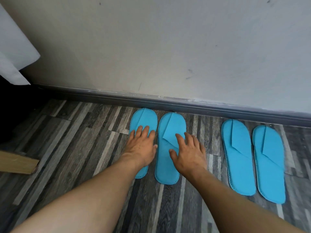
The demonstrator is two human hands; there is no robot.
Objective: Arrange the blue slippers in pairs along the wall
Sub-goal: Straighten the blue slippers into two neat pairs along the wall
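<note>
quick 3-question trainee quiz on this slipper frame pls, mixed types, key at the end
1. Count: how many blue slippers lie on the floor by the wall?
2. True or false: the left hand lies flat on the leftmost slipper.
3. Multiple choice: the right hand is over
A. the second slipper from the left
B. the rightmost slipper
C. the skirting board

Key
1. Four, in two pairs; the right pair, including the third slipper, is untouched.
2. True.
3. A, fingers spread; neither hand grips anything.
</note>
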